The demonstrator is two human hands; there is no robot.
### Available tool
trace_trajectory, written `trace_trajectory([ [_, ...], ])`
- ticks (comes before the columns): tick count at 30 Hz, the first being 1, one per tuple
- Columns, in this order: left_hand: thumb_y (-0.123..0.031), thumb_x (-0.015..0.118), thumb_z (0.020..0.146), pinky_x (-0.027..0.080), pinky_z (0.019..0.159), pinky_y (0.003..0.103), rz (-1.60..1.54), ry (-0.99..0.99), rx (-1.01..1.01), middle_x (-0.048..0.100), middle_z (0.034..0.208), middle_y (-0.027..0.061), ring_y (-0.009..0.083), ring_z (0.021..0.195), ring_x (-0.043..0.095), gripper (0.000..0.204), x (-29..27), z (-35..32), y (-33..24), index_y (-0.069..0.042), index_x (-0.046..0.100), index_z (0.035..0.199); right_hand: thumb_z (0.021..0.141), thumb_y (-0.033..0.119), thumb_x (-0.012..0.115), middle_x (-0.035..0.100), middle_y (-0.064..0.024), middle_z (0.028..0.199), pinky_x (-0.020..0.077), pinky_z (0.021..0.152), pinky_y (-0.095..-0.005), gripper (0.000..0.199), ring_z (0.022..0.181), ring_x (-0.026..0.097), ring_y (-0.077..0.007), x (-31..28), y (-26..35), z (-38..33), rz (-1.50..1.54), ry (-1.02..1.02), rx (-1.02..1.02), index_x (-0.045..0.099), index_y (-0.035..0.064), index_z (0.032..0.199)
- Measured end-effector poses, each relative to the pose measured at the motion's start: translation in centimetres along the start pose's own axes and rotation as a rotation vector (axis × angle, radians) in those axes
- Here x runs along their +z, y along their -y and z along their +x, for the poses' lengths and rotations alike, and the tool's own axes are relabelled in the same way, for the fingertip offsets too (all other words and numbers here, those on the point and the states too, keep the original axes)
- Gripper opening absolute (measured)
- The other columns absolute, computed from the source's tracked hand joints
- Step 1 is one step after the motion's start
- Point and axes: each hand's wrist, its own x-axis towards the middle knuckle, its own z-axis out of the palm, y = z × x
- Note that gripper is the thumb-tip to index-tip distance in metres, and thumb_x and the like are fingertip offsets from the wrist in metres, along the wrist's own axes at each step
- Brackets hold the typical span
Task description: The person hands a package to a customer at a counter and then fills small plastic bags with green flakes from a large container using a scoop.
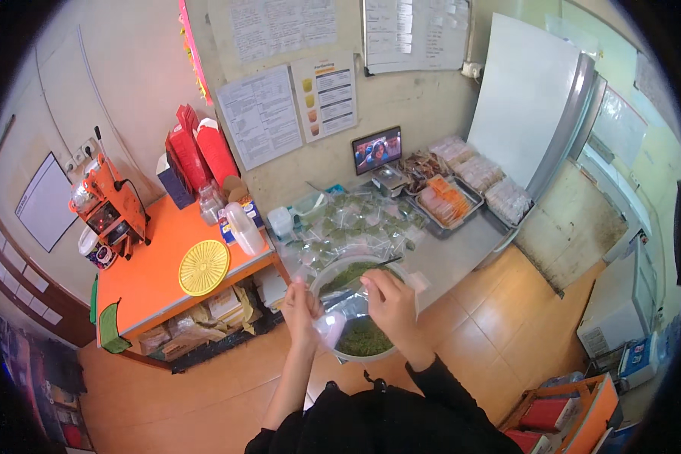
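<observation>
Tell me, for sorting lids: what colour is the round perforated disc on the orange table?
Yellow disc, head view.

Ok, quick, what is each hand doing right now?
Left hand: closed on the small clear bag over the bowl.
Right hand: fingers curled; whether it grips anything cannot be told.

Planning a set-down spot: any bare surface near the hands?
Free: orange table between the yellow disc and the orange machine. Crowded: the counter around the bowl, covered with small bags and trays.
</observation>
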Motion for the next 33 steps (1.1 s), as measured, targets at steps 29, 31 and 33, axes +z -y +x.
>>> trace_trajectory([
  [29,-0.021,0.06,0.094,0.033,0.047,0.027,1.045,0.79,0.225,0.049,0.057,-0.0007,0.0072,0.053,0.038,0.022,3.0,-2.4,-1.8,0.0,0.065,0.093,0.082,0.011,0.071,0.058,-0.0038,0.061,0.0407,0.049,-0.0276,0.019,0.052,0.053,-0.0087,-2.5,-3.3,-2.2,0.283,0.519,0.214,0.059,0.0005,0.072],
  [31,-0.02,0.061,0.093,0.034,0.047,0.028,0.985,0.806,0.209,0.05,0.057,0.0005,0.0084,0.052,0.039,0.021,2.7,-2.3,-1.8,0.001,0.065,0.092,0.082,0.012,0.07,0.057,-0.0058,0.061,0.0428,0.05,-0.0301,0.019,0.053,0.056,-0.0115,-2.7,-3.3,-2.3,0.394,0.587,0.321,0.059,0.0,0.071],
  [33,-0.019,0.062,0.091,0.035,0.046,0.03,1.002,0.796,0.169,0.052,0.055,0.0031,0.0104,0.05,0.041,0.021,2.9,-2.6,-2.3,0.001,0.064,0.09,0.081,0.013,0.068,0.056,-0.0094,0.058,0.0439,0.049,-0.034,0.019,0.05,0.058,-0.0174,-3.0,-2.6,-2.2,0.571,0.578,0.412,0.059,0.0,0.069],
])
